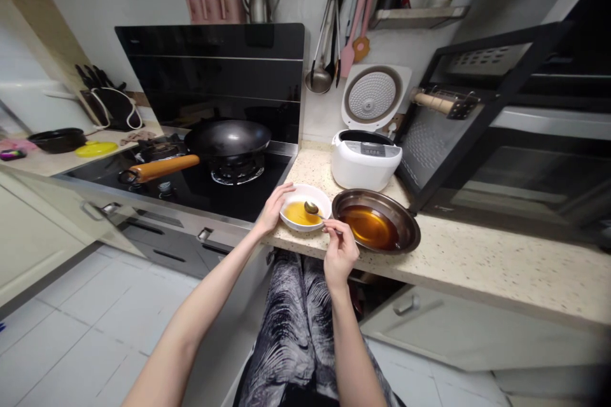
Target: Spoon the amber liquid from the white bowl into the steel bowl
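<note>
My left hand (274,206) grips the left rim of a white bowl (321,193) standing at the counter's front edge. A yellow-orange liquid (296,212) lies in the bowl. In the pinched fingers of my right hand (340,251) is a metal spoon (311,208), its head over the liquid inside the bowl. I cannot tell whether the spoon touches the liquid. Right beside the bowl sits a dark metal pan (409,229) holding amber-brown liquid (370,227).
Behind the pan stands a white rice cooker (365,165) with its lid raised. On the stove to the left is a black wok (229,138), its wooden handle (165,168) pointing left-forward. A black oven (525,172) borders the counter (482,254) at right. Utensils (329,32) hang above.
</note>
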Tool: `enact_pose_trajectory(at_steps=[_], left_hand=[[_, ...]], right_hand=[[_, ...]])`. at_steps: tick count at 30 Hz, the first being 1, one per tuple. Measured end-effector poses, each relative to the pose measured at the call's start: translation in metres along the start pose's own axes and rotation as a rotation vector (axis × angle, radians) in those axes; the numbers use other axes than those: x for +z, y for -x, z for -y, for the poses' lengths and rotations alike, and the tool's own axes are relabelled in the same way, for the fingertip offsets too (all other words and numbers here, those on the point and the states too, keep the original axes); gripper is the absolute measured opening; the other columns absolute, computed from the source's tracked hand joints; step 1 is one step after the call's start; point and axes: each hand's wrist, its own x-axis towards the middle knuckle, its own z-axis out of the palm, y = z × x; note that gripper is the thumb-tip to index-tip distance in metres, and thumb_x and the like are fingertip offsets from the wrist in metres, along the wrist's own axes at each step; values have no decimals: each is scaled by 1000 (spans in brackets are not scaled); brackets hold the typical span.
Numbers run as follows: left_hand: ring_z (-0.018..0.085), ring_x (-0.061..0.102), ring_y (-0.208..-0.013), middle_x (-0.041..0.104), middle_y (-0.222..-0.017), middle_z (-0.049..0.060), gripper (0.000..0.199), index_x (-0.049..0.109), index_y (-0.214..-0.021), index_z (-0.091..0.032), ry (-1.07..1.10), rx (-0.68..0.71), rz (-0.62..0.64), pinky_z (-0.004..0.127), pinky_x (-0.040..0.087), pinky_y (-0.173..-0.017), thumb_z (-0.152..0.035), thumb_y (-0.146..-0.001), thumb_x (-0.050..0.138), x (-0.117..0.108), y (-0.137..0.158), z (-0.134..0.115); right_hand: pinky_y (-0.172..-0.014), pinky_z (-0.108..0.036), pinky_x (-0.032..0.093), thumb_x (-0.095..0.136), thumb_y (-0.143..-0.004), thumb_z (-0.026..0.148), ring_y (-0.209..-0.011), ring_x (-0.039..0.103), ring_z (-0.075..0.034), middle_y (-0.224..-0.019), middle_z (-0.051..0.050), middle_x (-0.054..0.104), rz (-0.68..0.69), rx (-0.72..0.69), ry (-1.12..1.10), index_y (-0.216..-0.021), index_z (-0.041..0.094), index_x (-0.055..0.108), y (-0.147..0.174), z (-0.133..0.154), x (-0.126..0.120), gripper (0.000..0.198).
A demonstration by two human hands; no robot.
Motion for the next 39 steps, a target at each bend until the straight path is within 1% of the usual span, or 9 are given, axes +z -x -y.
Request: enact_pose_trajectory(at_steps=[6,12,17,20,24,30,32,35,39], left_hand=[[28,51,-140,57,-147,10,40,68,-124,-20,-4,-2,4,51,31,-124,-35,-100,40,0,0,1],[27,50,-140,57,-147,10,41,68,-125,-20,6,6,3,49,30,-124,-36,-100,40,0,0,3],[28,51,-140,58,-147,11,42,68,-123,-19,-2,-21,-3,49,30,-124,-39,-100,39,1,0,0],[28,51,-140,58,-147,11,42,69,-123,-20,-4,-27,-4,50,30,-125,-39,-100,40,1,0,-1],[28,51,-140,58,-147,11,43,69,-123,-20,-7,-21,0,51,30,-124,-40,-100,39,0,0,-1],[29,50,-141,57,-147,12,42,68,-123,-19,-9,-26,6,52,29,-125,-40,-99,40,-2,0,-3],[30,50,-140,57,-147,12,43,69,-123,-19,-6,-23,4,52,29,-125,-40,-99,40,-2,0,-3],[29,50,-140,57,-146,12,43,69,-122,-19,-3,-23,2,52,29,-125,-40,-99,40,-2,0,-3],[29,50,-140,57,-146,12,42,69,-122,-19,-3,-25,4,52,29,-125,-40,-99,40,-2,0,-3]], right_hand=[[-82,-34,57,57,-98,27,-85,70,-18,-92,-5,73,-33,7,-13,-92,21,69,-3,6,-5,15],[-81,-34,58,59,-98,29,-86,69,-18,-93,-5,73,-108,-2,-5,-93,20,70,-9,9,-11,15],[-79,-34,59,59,-98,31,-84,70,-18,-93,-7,73,-189,-24,41,-94,19,69,-15,11,-23,16],[-77,-34,60,58,-98,32,-83,70,-18,-93,-7,73,-214,-52,80,-95,19,70,-19,10,-31,18],[-82,-37,60,58,-98,32,-87,71,-20,-93,-7,74,-221,-101,147,-94,20,70,-21,5,-42,18],[-86,-36,58,57,-98,21,-92,71,-19,-93,-6,73,-160,-232,250,-97,21,69,-22,1,-52,13],[-85,-36,58,56,-98,19,-91,70,-19,-93,-6,73,-103,-296,301,-100,21,69,-23,-1,-55,13],[-82,-37,57,56,-97,16,-89,69,-20,-91,-6,73,17,-393,367,-103,22,69,-23,-4,-59,15],[-80,-40,57,46,-97,10,-90,66,-21,-94,-9,72,153,-459,386,-109,22,68,-22,-9,-64,28]])
